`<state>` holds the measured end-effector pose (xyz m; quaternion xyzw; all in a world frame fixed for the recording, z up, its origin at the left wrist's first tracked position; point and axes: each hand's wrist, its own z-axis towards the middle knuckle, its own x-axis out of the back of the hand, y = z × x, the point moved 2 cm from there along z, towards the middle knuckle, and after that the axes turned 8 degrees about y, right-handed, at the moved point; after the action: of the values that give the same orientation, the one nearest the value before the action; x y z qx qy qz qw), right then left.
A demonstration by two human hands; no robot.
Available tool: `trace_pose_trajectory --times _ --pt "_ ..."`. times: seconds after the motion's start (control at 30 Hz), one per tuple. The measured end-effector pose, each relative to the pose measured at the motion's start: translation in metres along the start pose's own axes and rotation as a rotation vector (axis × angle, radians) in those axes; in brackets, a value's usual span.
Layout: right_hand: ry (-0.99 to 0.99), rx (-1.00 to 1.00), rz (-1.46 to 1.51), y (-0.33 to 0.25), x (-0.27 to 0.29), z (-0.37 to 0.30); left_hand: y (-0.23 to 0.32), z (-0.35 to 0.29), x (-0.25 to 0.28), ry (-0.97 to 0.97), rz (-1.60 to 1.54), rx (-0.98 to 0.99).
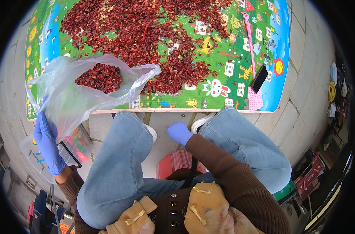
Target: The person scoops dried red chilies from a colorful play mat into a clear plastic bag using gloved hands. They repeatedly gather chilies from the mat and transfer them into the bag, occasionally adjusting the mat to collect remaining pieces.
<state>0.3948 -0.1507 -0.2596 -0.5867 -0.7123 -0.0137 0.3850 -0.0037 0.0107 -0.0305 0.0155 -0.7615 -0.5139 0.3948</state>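
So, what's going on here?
A seated person's gloved left hand holds a clear plastic bag, mouth open, over the near left part of a colourful mat. Red chilli pieces lie spread across the mat. The gloved right hand is curled between the knees, with nothing visible in it. A black phone lies across a pink fly swatter at the mat's right.

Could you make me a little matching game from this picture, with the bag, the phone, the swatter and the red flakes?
1. Plastic bag
2. Phone
3. Fly swatter
4. Red flakes

A. Pink, near the right side of the mat
B. Spread loosely over much of the mat
C. Black and rectangular
D. Translucent, held by the left grip

Pairs: 1-D, 2-C, 3-A, 4-B
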Motion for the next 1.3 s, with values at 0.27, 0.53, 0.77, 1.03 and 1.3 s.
trace_pose_trajectory --times 0.27,0.53,0.77,1.03,1.3 --pt "0.421 -0.150 0.142 0.025 0.056 0.006 0.007 0.002 0.000 -0.067 0.105 0.071" --pt "1.163 -0.802 0.328 0.161 0.109 0.030 -0.002 0.002 0.001 -0.059 0.088 -0.017" --pt "1.019 -0.390 0.073 0.100 0.114 0.092 -0.004 0.002 0.005 -0.051 0.119 0.003" --pt "1.050 -0.130 -0.087 0.105 0.148 0.117 -0.005 -0.002 0.004 0.017 0.149 0.012" --pt "1.069 -0.297 0.883 0.174 0.175 0.116 -0.006 0.001 0.005 -0.012 0.152 -0.025"
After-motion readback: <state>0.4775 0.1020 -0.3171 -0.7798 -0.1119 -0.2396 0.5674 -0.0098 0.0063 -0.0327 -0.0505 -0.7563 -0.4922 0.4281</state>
